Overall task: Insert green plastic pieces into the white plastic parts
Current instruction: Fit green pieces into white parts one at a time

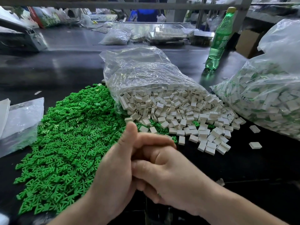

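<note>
- Head view: left hand (113,168) and right hand (170,169) were clasped, fingers (154,141) curled; we could not tell if they held a piece.
- The green pieces (68,135) and white parts (186,114) lay heaped just beyond, we judged for quick reach.

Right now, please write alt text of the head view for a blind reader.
The left hand and right hand are clasped together above a dark table, hiding anything between them. Beyond lie a pile of green pieces and white parts spilling from a clear bag.
</note>
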Demonstrator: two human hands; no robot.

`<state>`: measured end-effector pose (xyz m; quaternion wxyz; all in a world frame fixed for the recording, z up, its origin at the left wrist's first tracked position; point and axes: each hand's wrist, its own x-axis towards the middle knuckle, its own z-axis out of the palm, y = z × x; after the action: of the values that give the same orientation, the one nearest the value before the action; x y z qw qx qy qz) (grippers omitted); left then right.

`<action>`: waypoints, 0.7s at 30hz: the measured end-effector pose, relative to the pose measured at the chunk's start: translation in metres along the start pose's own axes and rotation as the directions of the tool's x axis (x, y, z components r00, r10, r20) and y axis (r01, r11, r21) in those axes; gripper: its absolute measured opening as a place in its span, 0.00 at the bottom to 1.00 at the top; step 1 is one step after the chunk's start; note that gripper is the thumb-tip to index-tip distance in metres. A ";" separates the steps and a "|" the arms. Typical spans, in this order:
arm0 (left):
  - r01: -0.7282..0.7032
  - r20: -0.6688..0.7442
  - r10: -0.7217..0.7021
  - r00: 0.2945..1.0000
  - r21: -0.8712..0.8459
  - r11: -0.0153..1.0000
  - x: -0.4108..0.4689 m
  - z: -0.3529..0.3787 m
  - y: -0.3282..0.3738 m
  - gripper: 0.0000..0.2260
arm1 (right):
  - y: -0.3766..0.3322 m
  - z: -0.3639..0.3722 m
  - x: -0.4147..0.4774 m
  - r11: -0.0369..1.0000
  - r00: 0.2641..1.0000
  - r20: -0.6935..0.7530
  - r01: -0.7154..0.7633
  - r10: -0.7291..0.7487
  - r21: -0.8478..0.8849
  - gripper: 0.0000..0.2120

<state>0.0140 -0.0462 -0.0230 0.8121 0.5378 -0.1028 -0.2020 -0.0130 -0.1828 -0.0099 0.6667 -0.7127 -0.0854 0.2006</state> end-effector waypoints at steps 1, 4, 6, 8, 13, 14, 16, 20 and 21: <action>0.000 -0.013 0.001 1.000 0.030 1.000 -0.001 0.002 -0.004 0.35 | 0.001 0.004 0.000 1.000 1.000 -0.010 0.005 -0.005 -0.018 0.10; -0.083 -0.097 0.100 0.990 0.159 0.984 -0.004 0.005 -0.012 0.33 | 0.000 0.009 -0.003 0.998 0.999 -0.041 0.019 -0.022 -0.059 0.11; -0.103 -0.127 0.133 0.983 0.219 0.970 -0.006 0.008 -0.010 0.33 | -0.003 0.010 -0.005 0.999 0.999 -0.035 -0.007 0.005 -0.053 0.12; -0.129 -0.147 0.169 0.975 0.248 0.960 -0.008 0.010 -0.010 0.33 | -0.006 0.010 -0.007 0.998 0.999 -0.031 -0.026 0.024 -0.048 0.09; -0.184 -0.179 0.239 0.954 0.279 0.943 -0.008 0.015 -0.008 0.31 | -0.010 0.010 -0.009 0.991 0.998 -0.056 0.018 -0.026 -0.135 0.09; -0.190 -0.181 0.251 0.951 0.302 0.934 -0.008 0.016 -0.008 0.30 | -0.010 0.010 -0.009 0.988 0.998 -0.062 0.020 -0.030 -0.151 0.09; -0.200 -0.192 0.277 0.941 0.343 0.918 -0.006 0.017 -0.008 0.28 | -0.010 0.009 -0.009 0.981 0.997 -0.067 0.022 -0.035 -0.191 0.10; -0.210 -0.163 0.282 0.945 0.358 0.910 -0.008 0.015 -0.006 0.27 | -0.011 0.011 -0.011 0.985 0.998 -0.058 0.028 -0.038 -0.169 0.10; -0.198 -0.149 0.261 0.954 0.342 0.919 -0.010 0.015 -0.005 0.28 | -0.010 0.011 -0.011 0.989 0.998 -0.052 0.020 -0.028 -0.148 0.10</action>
<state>-0.0015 -0.0562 -0.0215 0.7369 0.6647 -0.1186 -0.0330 -0.0264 -0.1758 0.0015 0.6167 -0.7641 -0.0905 0.1663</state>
